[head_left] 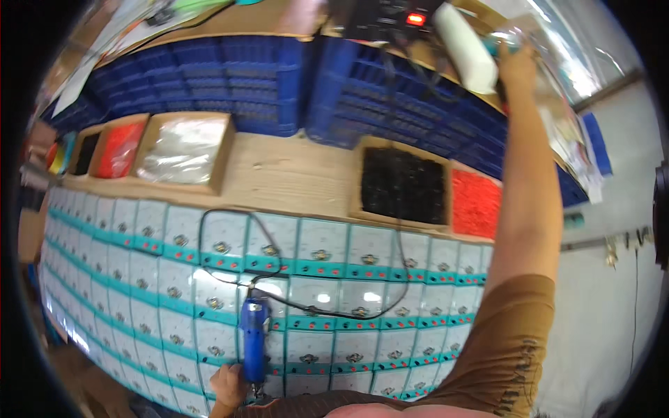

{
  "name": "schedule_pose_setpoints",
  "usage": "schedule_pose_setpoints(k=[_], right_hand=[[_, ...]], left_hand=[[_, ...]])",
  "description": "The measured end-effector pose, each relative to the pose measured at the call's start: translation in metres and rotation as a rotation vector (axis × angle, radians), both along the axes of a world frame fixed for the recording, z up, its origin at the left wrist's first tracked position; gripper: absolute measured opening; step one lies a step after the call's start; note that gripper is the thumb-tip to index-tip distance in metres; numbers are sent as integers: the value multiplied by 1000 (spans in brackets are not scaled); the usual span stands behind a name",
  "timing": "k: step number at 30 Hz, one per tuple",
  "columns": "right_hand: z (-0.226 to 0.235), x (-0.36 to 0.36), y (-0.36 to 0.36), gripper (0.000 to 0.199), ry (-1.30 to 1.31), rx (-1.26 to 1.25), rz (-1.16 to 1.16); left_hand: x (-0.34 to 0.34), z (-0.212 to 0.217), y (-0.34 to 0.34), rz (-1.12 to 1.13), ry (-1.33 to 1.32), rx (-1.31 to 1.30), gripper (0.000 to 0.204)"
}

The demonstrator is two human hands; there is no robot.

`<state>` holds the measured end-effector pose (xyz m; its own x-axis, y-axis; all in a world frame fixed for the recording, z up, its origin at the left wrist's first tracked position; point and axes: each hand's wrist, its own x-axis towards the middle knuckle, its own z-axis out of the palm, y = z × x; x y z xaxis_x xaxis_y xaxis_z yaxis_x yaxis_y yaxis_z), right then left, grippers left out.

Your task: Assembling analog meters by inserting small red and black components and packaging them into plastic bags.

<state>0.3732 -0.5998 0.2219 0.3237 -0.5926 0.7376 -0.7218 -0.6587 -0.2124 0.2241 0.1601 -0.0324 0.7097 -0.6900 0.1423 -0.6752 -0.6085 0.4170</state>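
Observation:
My right arm stretches to the shelf at the far right. There my right hand is bent around something teal beside clear plastic; blur hides what it is. At the near edge, my left hand is curled, close beside the lower end of a blue electric screwdriver. Whether it touches the tool or pinches something small, I cannot tell. The screwdriver points toward me above rows of white-and-teal units, each with small red and black parts along its teal strip. Its black cord loops across them.
Cardboard boxes hold black parts, red parts, and clear plastic bags. Behind stand blue plastic crates. Above them are a black device with a red display and a white roll. A wall rises at right.

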Motion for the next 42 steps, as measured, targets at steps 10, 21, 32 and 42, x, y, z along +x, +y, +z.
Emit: schedule_pose_setpoints(k=[10, 21, 32, 42], right_hand=[[-1, -3, -48, 55, 85, -83, 79], [11, -6, -52, 51, -8, 115, -10], [10, -7, -58, 64, -16, -101, 91], [29, -12, -23, 49, -65, -363, 48]], left_hand=[[1, -8, 5, -11, 2, -46, 35], [9, -2, 3, -69, -7, -55, 32], [11, -5, 8, -104, 46, -43, 35], [10, -6, 14, -101, 98, -28, 31]])
